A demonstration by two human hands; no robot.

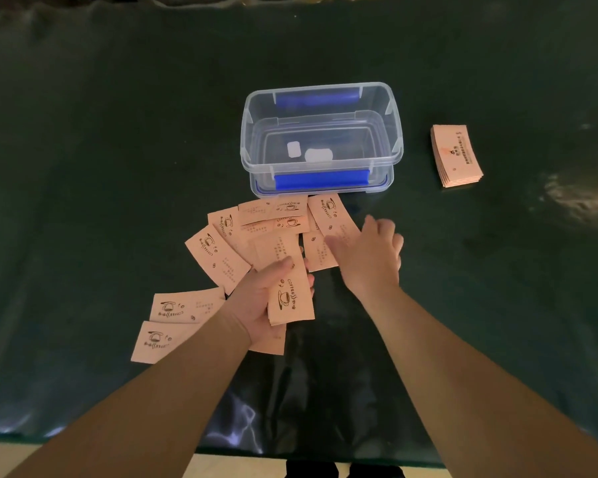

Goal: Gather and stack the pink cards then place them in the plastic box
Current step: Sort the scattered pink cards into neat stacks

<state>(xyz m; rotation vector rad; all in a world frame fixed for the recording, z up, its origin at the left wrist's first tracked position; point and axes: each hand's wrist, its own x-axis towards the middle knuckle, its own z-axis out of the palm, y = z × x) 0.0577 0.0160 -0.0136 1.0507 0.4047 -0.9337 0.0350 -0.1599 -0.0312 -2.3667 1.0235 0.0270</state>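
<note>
- Table (83, 167): covered by a dark green, glossy sheet that carries every item in view; its near edge runs along the bottom of the frame.
- Plastic box (320, 98): clear, rectangular, lid off, standing at table centre beyond the hands. A blue latch (321, 178) sits on its near side and a second blue latch on the far side. Two small white patches show on the box floor. No pink card lies inside.
- Loose pink cards (217, 258): spread face up on the table between the box and the person, overlapping one another in a fan just in front of the box's near wall. Each carries a coffee-cup print and lines of text. Two further cards (183, 307) lie side by side nearer the person, left of the left forearm, and one more shows partly under the left hand.
- Left hand (263, 300): palm up above the spread, grip closed around a held stack of pink cards (290, 298), thumb pressed across the top card, fingertips showing at the stack's right edge.
- Right hand (370, 257): palm down over the right end of the spread, fingers relaxed and slightly bent, grip open, holding nothing. The hand is motion-blurred; whether the fingertips touch the card beneath cannot be told.
- Separate stack (458, 155): a squared pile of pink cards lying on the table well to the right of the box, apart from both hands.
</note>
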